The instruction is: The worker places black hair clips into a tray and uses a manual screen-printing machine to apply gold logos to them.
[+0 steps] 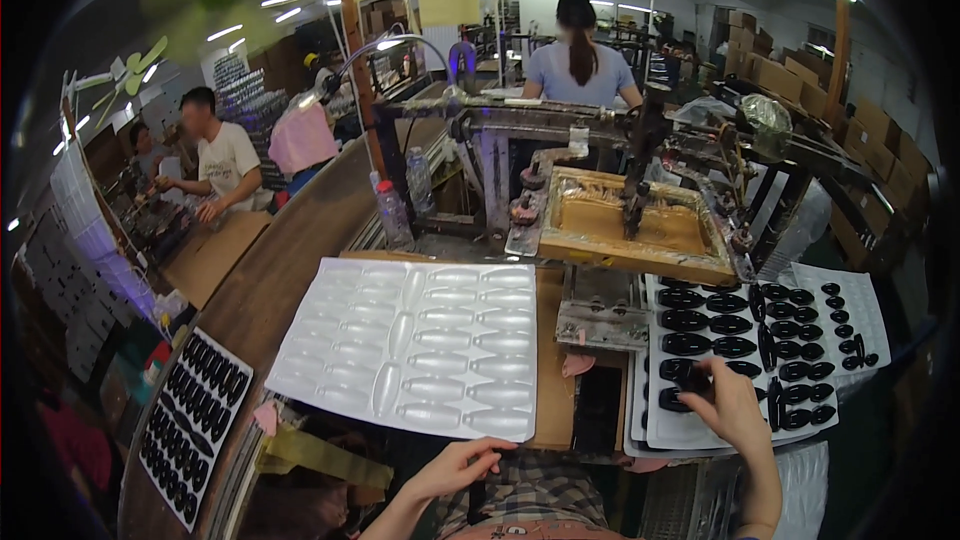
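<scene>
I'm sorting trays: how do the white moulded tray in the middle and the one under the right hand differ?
The white moulded middle tray shows pale hollows; the white moulded right tray carries glossy black oval pieces. The left hand is near the middle tray's lower edge; the right hand is over the right tray. Both are white and lie flat.

The pieces (687,321) are black, the middle tray (400,342) white.

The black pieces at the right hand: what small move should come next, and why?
Probably close the right hand gently on the black piece beside its thumb: the hand is already low over that tray, its thumb and fingertips bent toward the pieces, though any grip is unclear.
</scene>
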